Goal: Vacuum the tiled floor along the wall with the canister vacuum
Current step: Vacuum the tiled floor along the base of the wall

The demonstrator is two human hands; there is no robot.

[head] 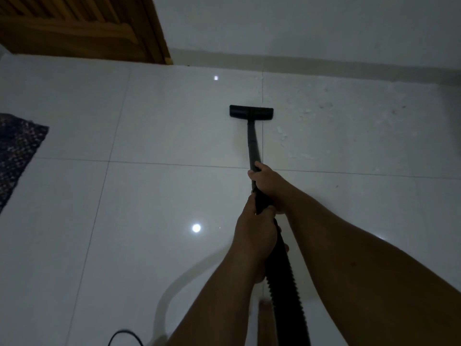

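A dim room, seen from above my own arms: at far left a dark woven rug (17, 156) lies on the pale tiled floor (154, 121), well apart from the work, and a wooden door (74, 26) stands at upper left where the floor meets the wall (311, 23). A black power cord (124, 337) loops in at the bottom edge. Nearer the middle, my left hand (254, 236) has its grip closed around the rear of the wand where the ribbed hose (287, 283) joins it, which I judge is the place to steer and push from. My right hand (268, 187), just ahead and touching the left, has its grip wrapped fast on the black wand (252, 143), low enough to press the head down. The flat floor head (251, 112) sits on the tile, parallel to the wall and near it but not yet against the skirting (324, 62). To its right, pale flecks of debris (321, 108) are scattered over the next tile toward the wall, so I judge the job only partly done, with the next passes needed rightward and closer in. The canister itself is out of view behind me.
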